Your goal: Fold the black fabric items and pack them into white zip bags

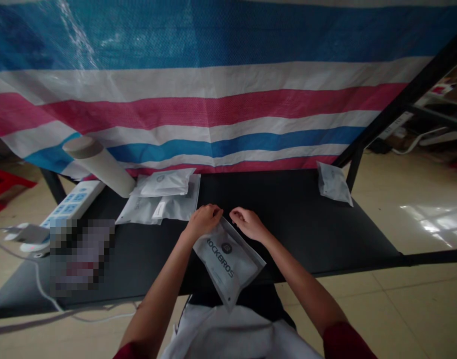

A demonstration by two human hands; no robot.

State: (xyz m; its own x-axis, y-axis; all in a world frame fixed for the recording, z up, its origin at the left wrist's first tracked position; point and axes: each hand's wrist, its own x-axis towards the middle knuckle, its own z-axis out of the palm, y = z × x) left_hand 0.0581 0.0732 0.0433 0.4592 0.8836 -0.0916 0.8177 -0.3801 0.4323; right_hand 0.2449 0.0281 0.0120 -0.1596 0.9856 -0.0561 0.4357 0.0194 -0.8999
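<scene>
A frosted zip pouch (223,257) printed ROCKBROS lies at a slant over the table's front edge, its lower corner hanging above my lap. My left hand (206,219) is closed on the pouch's upper left corner, fingers bent over the edge. Just right of that corner is my right hand (248,224), its fingers curled in a pinch close to the pouch's upper edge. Whatever is between those fingertips, if anything, is hidden. Behind my left hand, several similar pouches (166,183) lie in a loose pile.
A pale bottle (99,164) stands at the back left beside a white power strip (73,199) with a plugged-in charger (30,233). A blurred-out item (82,254) lies front left. One more pouch (334,182) sits back right on the black table (280,199). A striped sheet (213,109) hangs behind.
</scene>
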